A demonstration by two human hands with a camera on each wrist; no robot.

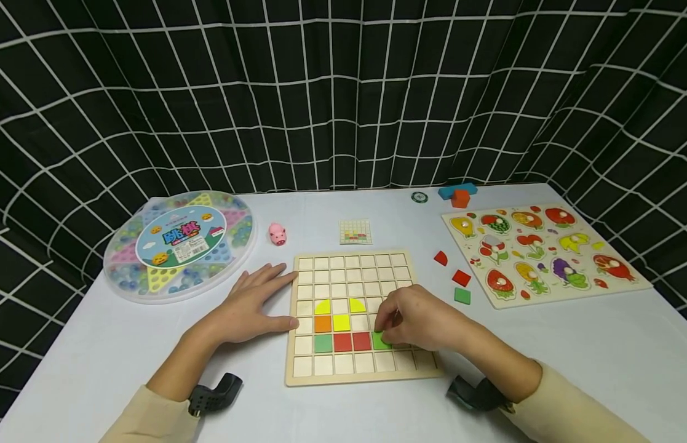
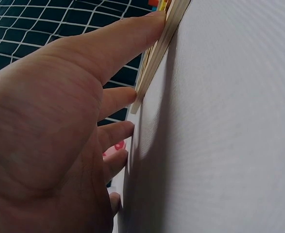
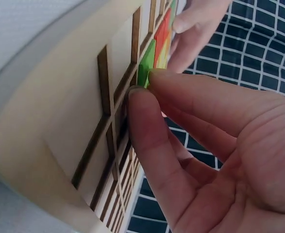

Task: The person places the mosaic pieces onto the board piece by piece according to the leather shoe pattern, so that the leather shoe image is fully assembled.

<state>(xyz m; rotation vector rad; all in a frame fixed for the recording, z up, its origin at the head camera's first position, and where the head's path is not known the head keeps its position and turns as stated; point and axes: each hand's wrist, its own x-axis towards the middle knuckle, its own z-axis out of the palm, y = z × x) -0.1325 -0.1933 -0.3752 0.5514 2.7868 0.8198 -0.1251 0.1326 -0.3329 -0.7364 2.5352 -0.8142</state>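
The wooden grid board (image 1: 318,380) lies flat on the table, holding several coloured tiles. At its left edge rests my left hand (image 1: 249,307), fingers spread, with thumb and index fingertips against the rim; the left wrist view shows the thumb touching the board's side (image 2: 154,56). My right hand (image 1: 420,317) pinches a light green square tile (image 1: 381,341) at a cell in the second row from the front, right of two red tiles (image 1: 351,342). Seen from the right wrist, thumb and index finger meet at the green tile's edge (image 3: 146,63). Orange (image 1: 323,323) and yellow (image 1: 341,322) squares sit behind.
Right of the board lie a red quarter-round (image 1: 441,258), a red square (image 1: 461,278) and a green square (image 1: 462,296). A small pattern card (image 1: 355,232) and a pink pig (image 1: 277,234) stand behind. A fruit puzzle (image 1: 542,255) is right, a marble game box (image 1: 179,246) left.
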